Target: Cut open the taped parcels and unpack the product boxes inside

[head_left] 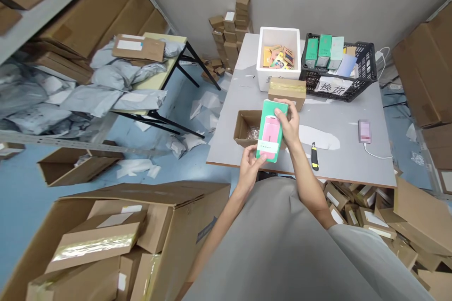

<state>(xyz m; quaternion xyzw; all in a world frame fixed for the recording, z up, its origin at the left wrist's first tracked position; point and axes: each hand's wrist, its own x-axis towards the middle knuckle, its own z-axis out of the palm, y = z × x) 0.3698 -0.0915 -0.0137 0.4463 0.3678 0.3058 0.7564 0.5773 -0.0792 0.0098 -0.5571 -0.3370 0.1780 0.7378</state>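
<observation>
Between my two hands is a green retail box (264,130) with a pink bottle-like picture and a white band on its front, held tilted over the table's near part. My left hand (250,168) grips its lower left corner, thumb on the front. My right hand (290,124) grips the upper right edge, thumb pressed on the face. Just left of the box, an open brown carton (243,128) with clear plastic wrap inside is partly hidden by it. Behind it lies a taped brown carton (287,93). A black and yellow utility knife (314,156) lies right of my right hand.
On the grey table (348,148) stand a white foam bin (263,76) of small packets and a black crate (367,68) holding green boxes. A phone (365,131) on a cable lies at right. Large cartons (190,225) crowd both sides; grey parcels (116,73) fill a side table.
</observation>
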